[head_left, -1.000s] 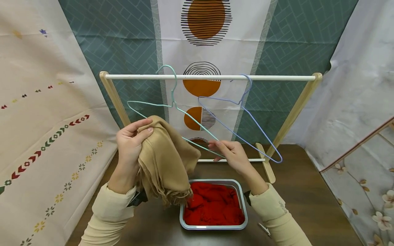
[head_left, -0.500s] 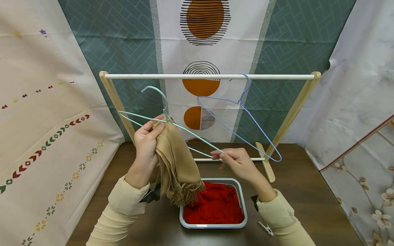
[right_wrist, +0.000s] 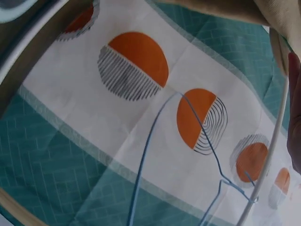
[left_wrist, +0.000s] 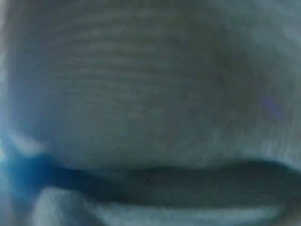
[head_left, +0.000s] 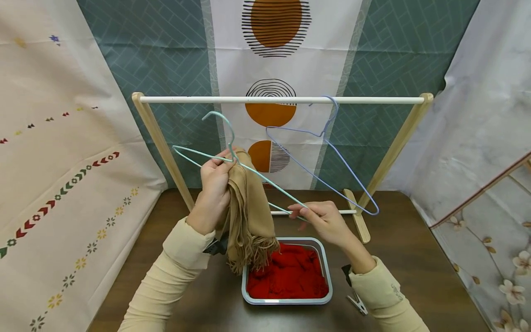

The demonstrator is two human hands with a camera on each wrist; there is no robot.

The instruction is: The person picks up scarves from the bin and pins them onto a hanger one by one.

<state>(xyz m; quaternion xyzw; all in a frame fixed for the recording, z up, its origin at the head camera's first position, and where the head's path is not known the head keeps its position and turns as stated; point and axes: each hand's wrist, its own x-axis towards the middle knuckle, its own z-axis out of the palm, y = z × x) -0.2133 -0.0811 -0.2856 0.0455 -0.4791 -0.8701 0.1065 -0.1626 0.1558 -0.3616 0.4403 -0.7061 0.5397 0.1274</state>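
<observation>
A fringed tan scarf (head_left: 250,203) hangs in folds from my left hand (head_left: 215,191), which pinches its upper end near the neck of a mint-green wire hanger (head_left: 274,185). One sloping arm of that hanger crosses in front of the scarf's top, while the scarf covers part of the bottom bar. My right hand (head_left: 325,222) pinches the hanger's right corner. The hanger's hook stands below rail level in the head view. Only blurred, close surfaces fill the left wrist view. Tan cloth (right_wrist: 225,9) and an edge of a hand (right_wrist: 294,113) show in the right wrist view.
A rack with a white rail (head_left: 174,99) stands behind the hands, a blue wire hanger (head_left: 350,170) hooked over it. In front, a grey tray (head_left: 286,301) holds red cloth (head_left: 290,274). A clothespin (head_left: 357,304) lies on the brown table (head_left: 415,267) by my right sleeve.
The mint hanger's hook has dropped from the rail's height to below it. My left hand has moved right with the scarf, up to the hanger's neck. My right hand has shifted slightly downward.
</observation>
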